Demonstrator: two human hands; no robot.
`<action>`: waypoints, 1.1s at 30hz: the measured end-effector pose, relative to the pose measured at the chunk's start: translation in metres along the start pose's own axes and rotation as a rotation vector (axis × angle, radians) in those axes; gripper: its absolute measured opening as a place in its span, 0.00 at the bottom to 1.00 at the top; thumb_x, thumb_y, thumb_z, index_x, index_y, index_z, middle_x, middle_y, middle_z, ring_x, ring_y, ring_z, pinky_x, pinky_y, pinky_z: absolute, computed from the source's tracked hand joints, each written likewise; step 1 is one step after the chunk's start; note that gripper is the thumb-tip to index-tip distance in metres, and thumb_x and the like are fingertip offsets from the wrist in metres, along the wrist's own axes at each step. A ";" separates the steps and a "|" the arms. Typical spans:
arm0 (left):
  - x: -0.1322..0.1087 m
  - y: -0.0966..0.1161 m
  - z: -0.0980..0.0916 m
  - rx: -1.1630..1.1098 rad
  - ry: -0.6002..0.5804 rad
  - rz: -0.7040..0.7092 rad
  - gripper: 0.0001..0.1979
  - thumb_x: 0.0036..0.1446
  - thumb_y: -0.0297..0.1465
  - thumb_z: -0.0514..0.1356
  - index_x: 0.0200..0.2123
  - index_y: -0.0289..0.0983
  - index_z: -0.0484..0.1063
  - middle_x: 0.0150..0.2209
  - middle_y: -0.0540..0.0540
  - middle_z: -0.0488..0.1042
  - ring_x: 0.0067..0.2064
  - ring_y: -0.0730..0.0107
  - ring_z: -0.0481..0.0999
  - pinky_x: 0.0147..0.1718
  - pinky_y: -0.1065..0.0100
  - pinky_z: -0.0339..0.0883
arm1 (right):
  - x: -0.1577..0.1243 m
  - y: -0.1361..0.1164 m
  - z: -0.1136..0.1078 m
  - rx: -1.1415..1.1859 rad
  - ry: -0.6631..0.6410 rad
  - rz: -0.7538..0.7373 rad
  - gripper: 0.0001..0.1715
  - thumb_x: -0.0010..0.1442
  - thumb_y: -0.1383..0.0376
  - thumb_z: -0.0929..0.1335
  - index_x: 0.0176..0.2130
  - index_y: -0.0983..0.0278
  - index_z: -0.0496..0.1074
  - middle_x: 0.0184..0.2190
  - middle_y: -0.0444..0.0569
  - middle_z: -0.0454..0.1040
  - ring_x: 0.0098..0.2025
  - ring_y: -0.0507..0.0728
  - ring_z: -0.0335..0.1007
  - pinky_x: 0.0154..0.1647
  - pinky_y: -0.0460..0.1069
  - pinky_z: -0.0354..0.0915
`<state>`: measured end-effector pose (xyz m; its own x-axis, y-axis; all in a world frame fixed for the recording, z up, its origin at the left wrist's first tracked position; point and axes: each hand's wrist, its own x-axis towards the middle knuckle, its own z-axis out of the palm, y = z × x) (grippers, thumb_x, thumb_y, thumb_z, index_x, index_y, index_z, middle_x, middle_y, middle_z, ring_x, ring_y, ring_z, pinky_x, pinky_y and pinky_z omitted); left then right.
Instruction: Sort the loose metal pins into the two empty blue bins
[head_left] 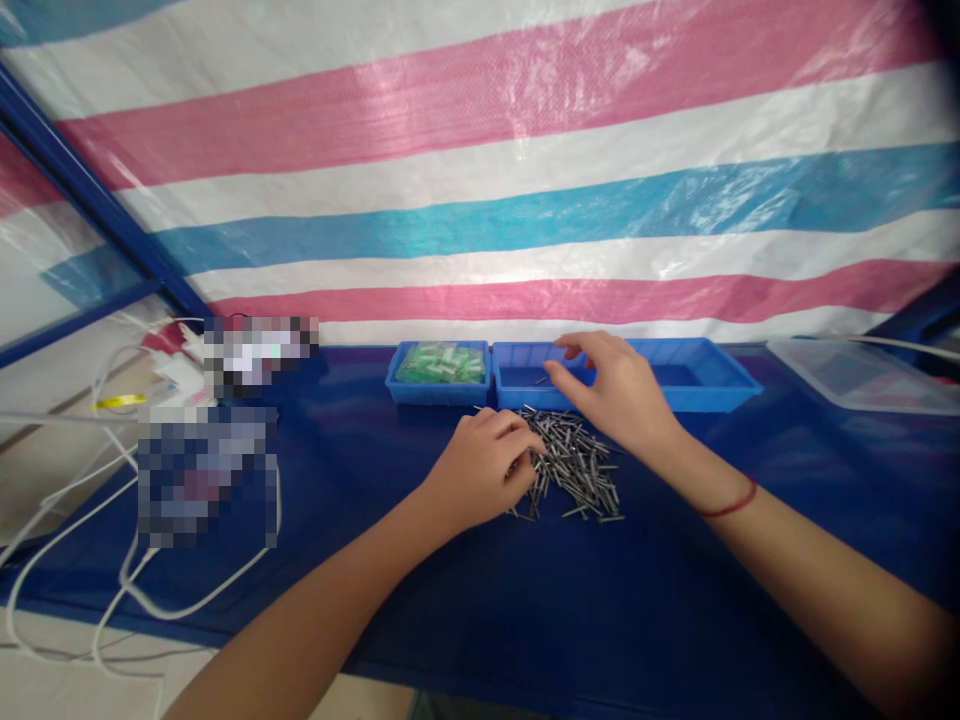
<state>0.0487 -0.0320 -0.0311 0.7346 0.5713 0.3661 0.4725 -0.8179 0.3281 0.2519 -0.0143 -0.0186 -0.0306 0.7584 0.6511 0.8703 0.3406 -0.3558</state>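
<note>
In the head view, a loose heap of slim, straight, grey metal fasteners (574,465) lies on the dark blue, smooth tabletop (600,620), nearer its far edge than its near edge. Each piece should be light, stiff and hard to damage, though the heap together may have some weight. The slick shanks would probably roll and slide over one another, and the points could prick. A single piece is likely best pinched at mid-shank between thumb and forefinger, starting with the loose ones at the heap's near side.

They look dull silver to nearly black, with bright glints, and lie crossed in every direction; a few seem to have small flat heads, but whether they are nails or screws I cannot tell.

The left hand (484,468) rests at the heap's left side, its grip curled inward; whether it encloses any pieces is hidden. The right hand (619,390) is over the long, shallow blue plastic bin (709,397) by the far edge, its grip parted between thumb and fingers. One dark sliver shows against that bin near the thumb, lying or falling, I cannot tell which.
</note>
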 end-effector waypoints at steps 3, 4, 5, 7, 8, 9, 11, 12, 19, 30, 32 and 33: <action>-0.001 0.003 0.002 0.089 -0.065 0.099 0.08 0.56 0.27 0.56 0.37 0.40 0.74 0.42 0.47 0.73 0.42 0.65 0.67 0.38 0.63 0.55 | -0.021 -0.011 -0.013 0.050 -0.054 0.003 0.12 0.60 0.63 0.65 0.43 0.64 0.71 0.34 0.52 0.74 0.38 0.60 0.69 0.42 0.54 0.64; -0.001 0.005 0.004 0.112 -0.077 0.130 0.07 0.58 0.29 0.56 0.37 0.40 0.74 0.42 0.47 0.73 0.41 0.65 0.67 0.37 0.63 0.54 | -0.028 -0.014 -0.017 0.068 -0.083 0.009 0.11 0.60 0.63 0.65 0.43 0.64 0.70 0.35 0.52 0.74 0.38 0.60 0.69 0.42 0.54 0.64; -0.001 0.006 0.006 0.136 -0.087 0.156 0.07 0.59 0.31 0.56 0.37 0.40 0.75 0.41 0.47 0.73 0.41 0.65 0.67 0.37 0.63 0.54 | -0.035 -0.016 -0.021 0.088 -0.104 0.025 0.11 0.60 0.63 0.65 0.44 0.63 0.70 0.35 0.51 0.74 0.38 0.59 0.69 0.41 0.54 0.64; 0.000 0.010 0.010 0.183 -0.104 0.190 0.08 0.61 0.35 0.56 0.38 0.41 0.75 0.41 0.47 0.73 0.41 0.65 0.66 0.36 0.63 0.52 | -0.045 -0.018 -0.026 0.127 -0.137 0.073 0.12 0.60 0.63 0.65 0.44 0.63 0.70 0.36 0.51 0.74 0.37 0.58 0.69 0.39 0.53 0.65; 0.000 0.012 0.013 0.207 -0.108 0.198 0.08 0.61 0.36 0.57 0.39 0.42 0.75 0.40 0.48 0.72 0.41 0.65 0.66 0.36 0.63 0.52 | -0.049 -0.018 -0.028 0.145 -0.147 0.100 0.12 0.60 0.62 0.65 0.45 0.62 0.70 0.36 0.51 0.74 0.36 0.58 0.69 0.38 0.53 0.65; 0.001 0.014 0.016 0.229 -0.109 0.202 0.08 0.61 0.37 0.57 0.39 0.42 0.75 0.40 0.48 0.72 0.41 0.65 0.66 0.36 0.63 0.51 | -0.052 -0.018 -0.028 0.160 -0.156 0.123 0.13 0.60 0.62 0.65 0.45 0.62 0.70 0.36 0.51 0.75 0.35 0.58 0.69 0.37 0.53 0.65; 0.002 0.016 0.021 0.268 -0.105 0.210 0.07 0.61 0.37 0.58 0.38 0.42 0.75 0.39 0.48 0.72 0.41 0.65 0.66 0.36 0.63 0.51 | -0.055 -0.017 -0.029 0.182 -0.169 0.146 0.13 0.60 0.61 0.65 0.45 0.62 0.70 0.36 0.50 0.75 0.35 0.58 0.70 0.36 0.52 0.65; 0.002 0.017 0.023 0.283 -0.099 0.216 0.07 0.61 0.37 0.58 0.37 0.42 0.74 0.39 0.48 0.72 0.41 0.65 0.66 0.36 0.63 0.51 | -0.055 -0.016 -0.029 0.192 -0.172 0.151 0.14 0.60 0.61 0.65 0.45 0.62 0.70 0.36 0.50 0.75 0.35 0.57 0.70 0.36 0.52 0.65; -0.002 0.019 0.028 0.279 -0.071 0.265 0.13 0.62 0.42 0.56 0.36 0.38 0.72 0.35 0.47 0.74 0.42 0.64 0.67 0.40 0.60 0.52 | -0.056 -0.013 -0.031 0.239 -0.180 0.170 0.13 0.60 0.61 0.65 0.45 0.63 0.70 0.36 0.50 0.74 0.35 0.57 0.70 0.37 0.52 0.64; -0.004 0.024 0.025 0.324 0.019 0.268 0.11 0.66 0.34 0.52 0.34 0.38 0.71 0.35 0.48 0.74 0.39 0.66 0.70 0.37 0.62 0.52 | -0.060 -0.019 -0.033 0.262 -0.230 0.123 0.08 0.61 0.61 0.65 0.39 0.60 0.72 0.37 0.49 0.76 0.38 0.59 0.71 0.40 0.53 0.65; -0.003 0.023 0.018 0.290 0.041 0.193 0.13 0.67 0.34 0.50 0.35 0.37 0.71 0.33 0.47 0.75 0.38 0.67 0.71 0.36 0.63 0.53 | -0.060 -0.022 -0.034 0.334 -0.292 0.146 0.10 0.63 0.60 0.63 0.35 0.60 0.72 0.34 0.48 0.76 0.35 0.58 0.71 0.38 0.53 0.65; -0.002 0.023 0.014 0.253 0.044 0.146 0.13 0.67 0.35 0.49 0.36 0.37 0.71 0.32 0.47 0.75 0.37 0.68 0.72 0.36 0.64 0.55 | -0.060 -0.024 -0.035 0.378 -0.333 0.159 0.12 0.64 0.59 0.62 0.33 0.60 0.72 0.32 0.48 0.76 0.34 0.57 0.70 0.37 0.52 0.65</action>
<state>0.0652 -0.0528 -0.0366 0.7844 0.4442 0.4330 0.4739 -0.8795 0.0438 0.2496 -0.0875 -0.0260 -0.1207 0.9315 0.3432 0.6409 0.3371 -0.6896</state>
